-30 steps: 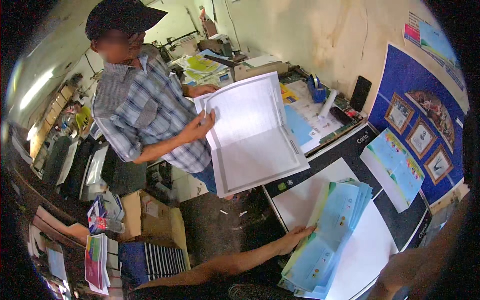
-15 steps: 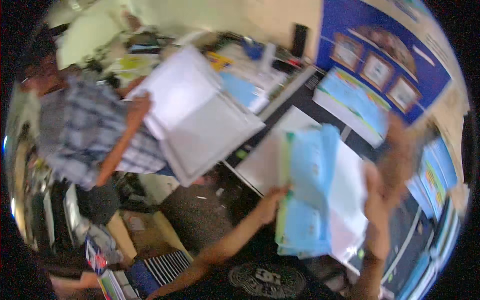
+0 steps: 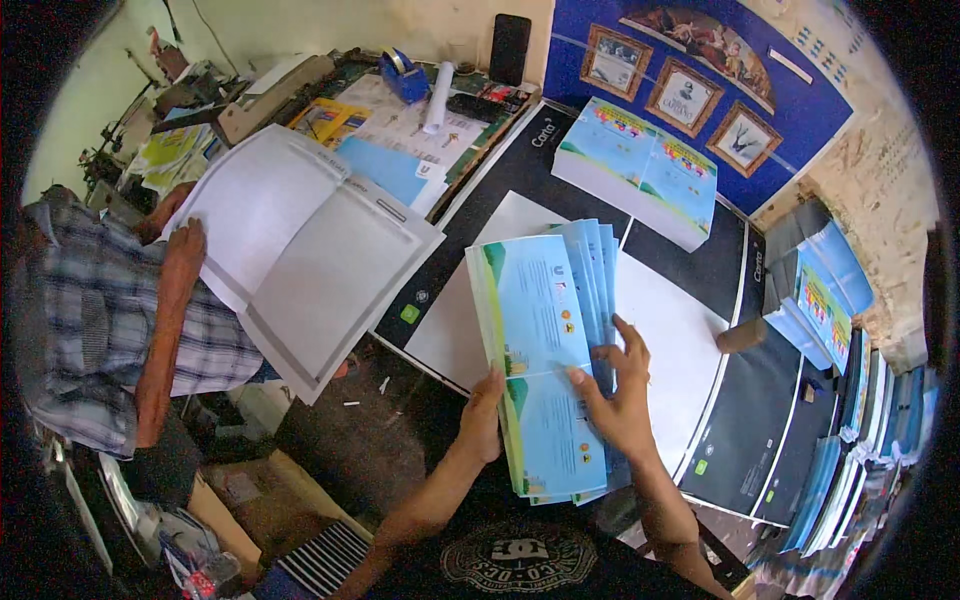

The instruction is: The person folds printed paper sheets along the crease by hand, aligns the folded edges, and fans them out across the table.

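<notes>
Our two hands were apart, one at each long edge of the blue printed sheets, which lay fanned in a bundle between them. Our left hand was clamped on the left edge, thumb up along the side, its forearm slanting in from below. Our right hand was loosely spread, palm toward the bundle, thumb tip on the top sheet and the fingers angled up along the fanned right edges. The left fingers were hidden behind the bundle, and we could not tell how far it rested on what was below

Just beyond and to the right of the right hand lay a large white sheet, partly covered by the bundle, on a black board. Near its right edge, a blunt brown object was hard to make out. Farther ahead of both hands stood a thick stack of printed sheets; well to the right, piles of booklets blurred toward the rim. Well off to the left of the left hand, a co-worker's hand held big grey-bordered pages, that person's head cut off by the dark rim
</notes>
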Motion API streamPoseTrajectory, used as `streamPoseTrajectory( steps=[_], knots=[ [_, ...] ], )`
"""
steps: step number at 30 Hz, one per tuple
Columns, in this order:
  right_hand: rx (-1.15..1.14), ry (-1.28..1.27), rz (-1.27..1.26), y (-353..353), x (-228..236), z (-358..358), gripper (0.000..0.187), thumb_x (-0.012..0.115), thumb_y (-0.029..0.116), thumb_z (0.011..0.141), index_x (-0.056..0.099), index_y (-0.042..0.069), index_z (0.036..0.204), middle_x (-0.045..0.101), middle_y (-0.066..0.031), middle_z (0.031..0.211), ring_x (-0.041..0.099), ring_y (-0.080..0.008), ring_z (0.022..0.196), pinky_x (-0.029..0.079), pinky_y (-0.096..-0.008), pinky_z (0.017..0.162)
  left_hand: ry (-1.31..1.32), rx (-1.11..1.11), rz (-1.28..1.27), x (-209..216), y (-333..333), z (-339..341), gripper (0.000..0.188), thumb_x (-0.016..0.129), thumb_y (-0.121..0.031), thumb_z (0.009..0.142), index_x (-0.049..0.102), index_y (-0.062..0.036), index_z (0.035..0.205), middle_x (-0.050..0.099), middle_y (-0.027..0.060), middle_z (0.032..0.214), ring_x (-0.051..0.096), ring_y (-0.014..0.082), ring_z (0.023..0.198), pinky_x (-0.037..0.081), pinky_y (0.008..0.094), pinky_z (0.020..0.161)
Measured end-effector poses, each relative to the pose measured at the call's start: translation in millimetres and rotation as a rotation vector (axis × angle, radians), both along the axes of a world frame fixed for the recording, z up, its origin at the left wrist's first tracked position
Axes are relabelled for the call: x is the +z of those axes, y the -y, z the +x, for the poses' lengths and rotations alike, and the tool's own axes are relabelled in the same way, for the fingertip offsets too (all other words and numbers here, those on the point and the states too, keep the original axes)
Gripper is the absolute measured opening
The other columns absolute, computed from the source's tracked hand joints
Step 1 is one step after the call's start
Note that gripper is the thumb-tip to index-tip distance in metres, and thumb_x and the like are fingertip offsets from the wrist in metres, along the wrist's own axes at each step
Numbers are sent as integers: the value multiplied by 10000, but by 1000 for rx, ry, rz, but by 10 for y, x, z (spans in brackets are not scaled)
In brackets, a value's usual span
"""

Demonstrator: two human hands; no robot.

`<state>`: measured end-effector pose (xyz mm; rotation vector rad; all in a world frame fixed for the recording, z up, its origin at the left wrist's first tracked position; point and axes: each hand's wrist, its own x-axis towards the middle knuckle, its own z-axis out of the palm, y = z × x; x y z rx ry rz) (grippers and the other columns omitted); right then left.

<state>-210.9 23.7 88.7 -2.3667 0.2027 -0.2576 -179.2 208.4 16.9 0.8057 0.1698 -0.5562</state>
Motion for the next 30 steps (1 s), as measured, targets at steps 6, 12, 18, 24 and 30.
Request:
streamPoseTrajectory(
  steps=[6, 12, 18, 24, 30],
  knots=[
    [38, -74, 100, -15, -109, 61, 458, 680, 375, 923, 706, -65, 1047, 327, -296, 1544, 243, -453, 1459, 208, -547, 1168, -3, -66, -158, -50, -55, -21, 524, 405, -427, 1068, 523, 0, 1348, 626, 129, 1255, 623, 194, 1126, 519, 351, 952],
    [27, -71, 308, 49, -205, 68, 453, 659, 333, 948, 694, -117, 907, 308, -295, 1561, 250, -426, 1462, 234, -475, 1186, -19, -91, -170, 28, -16, 17, 480, 422, -394, 1068, 518, -19, 1352, 622, 127, 1260, 611, 190, 1143, 516, 373, 967],
    [25, -19, 370, 74, -280, 64, 456, 657, 318, 947, 678, -112, 796, 313, -296, 1559, 259, -419, 1459, 232, -476, 1186, -102, -31, -59, -25, 29, 29, 427, 472, -377, 1059, 620, -9, 1218, 693, 89, 1103, 670, 142, 971, 562, 315, 835],
    [22, -46, 387, 82, -235, 58, 462, 660, 320, 941, 690, -124, 817, 298, -268, 1580, 230, -418, 1476, 215, -479, 1194, 6, -18, 74, -131, -10, 67, 455, 497, -399, 1040, 603, -13, 1256, 684, 125, 1128, 688, 209, 952, 586, 373, 823],
    [80, -93, 309, 51, -224, -11, 605, 669, 400, 926, 617, -115, 1240, 282, -261, 1589, 190, -414, 1496, 199, -492, 1199, -59, 33, 39, 64, -28, 6, 438, 495, -399, 1050, 659, 0, 1120, 709, 64, 986, 677, 108, 827, 567, 270, 714]
  ],
)
